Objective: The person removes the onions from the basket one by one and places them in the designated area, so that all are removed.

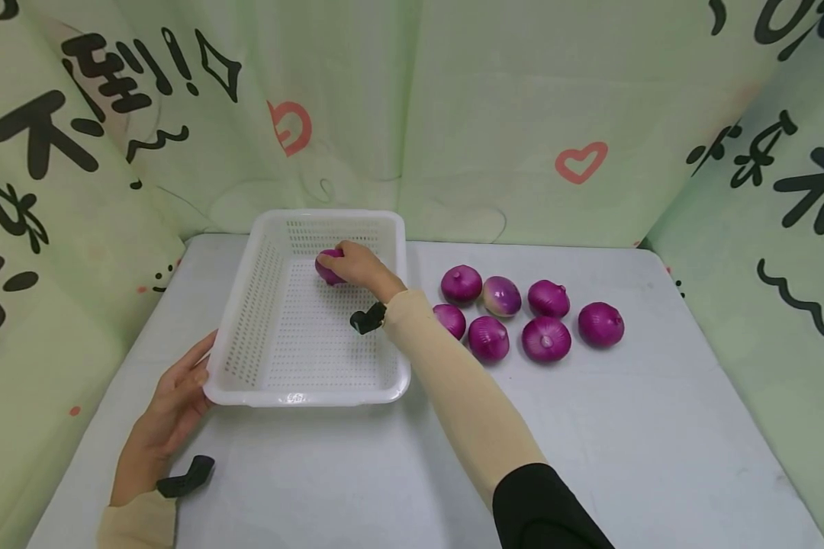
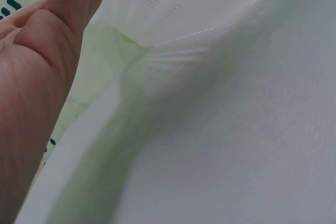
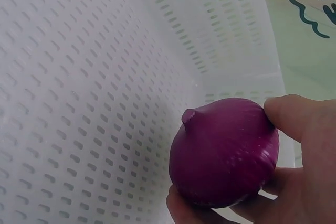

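Note:
My right hand (image 1: 358, 268) grips a red onion (image 3: 226, 153) between thumb and fingers, inside the white plastic basket (image 1: 309, 398) towards its back. In the right wrist view the onion's stem nub points up and left, and the perforated basket floor lies beyond it. At the basket's left front corner, my left hand (image 1: 176, 400) rests against the outer side with fingers extended. The left wrist view shows only part of that hand (image 2: 47, 45), with the basket's slotted wall above.
Several red onions (image 1: 545, 339) lie grouped on the white-covered table (image 1: 590, 442), right of the basket. One of them, a paler onion (image 1: 501, 296), is partly whitish. My right forearm passes in front of the nearest ones. A pale green printed curtain (image 1: 494, 114) encloses the back and sides.

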`<state>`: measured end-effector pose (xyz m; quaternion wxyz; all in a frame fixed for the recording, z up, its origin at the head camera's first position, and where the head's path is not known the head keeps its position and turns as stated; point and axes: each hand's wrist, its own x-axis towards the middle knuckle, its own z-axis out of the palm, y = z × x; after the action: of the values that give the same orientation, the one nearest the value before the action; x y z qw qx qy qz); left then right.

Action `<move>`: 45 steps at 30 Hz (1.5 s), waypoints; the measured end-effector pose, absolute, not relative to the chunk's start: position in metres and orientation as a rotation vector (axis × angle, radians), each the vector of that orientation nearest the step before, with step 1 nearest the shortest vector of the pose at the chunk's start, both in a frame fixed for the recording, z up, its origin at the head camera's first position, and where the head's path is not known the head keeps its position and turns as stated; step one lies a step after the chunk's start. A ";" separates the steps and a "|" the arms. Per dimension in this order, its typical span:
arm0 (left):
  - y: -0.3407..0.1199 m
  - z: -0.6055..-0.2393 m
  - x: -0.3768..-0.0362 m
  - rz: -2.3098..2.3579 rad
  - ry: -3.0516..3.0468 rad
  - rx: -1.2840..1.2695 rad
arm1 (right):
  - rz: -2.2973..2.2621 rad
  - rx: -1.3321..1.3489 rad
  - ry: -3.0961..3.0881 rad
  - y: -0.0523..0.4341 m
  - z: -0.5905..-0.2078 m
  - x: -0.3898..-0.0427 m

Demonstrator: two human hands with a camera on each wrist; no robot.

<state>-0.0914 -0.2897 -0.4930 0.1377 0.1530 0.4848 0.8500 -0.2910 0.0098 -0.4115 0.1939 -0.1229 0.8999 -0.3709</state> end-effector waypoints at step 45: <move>-0.287 -0.490 -0.091 2.526 1.288 0.521 | -1.321 -0.323 2.281 0.012 -0.407 -0.295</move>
<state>-0.0912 -0.2867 -0.4904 0.1289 0.1793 0.4430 0.8689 -0.2954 0.0123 -0.4072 0.2408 -0.1180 0.8337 -0.4827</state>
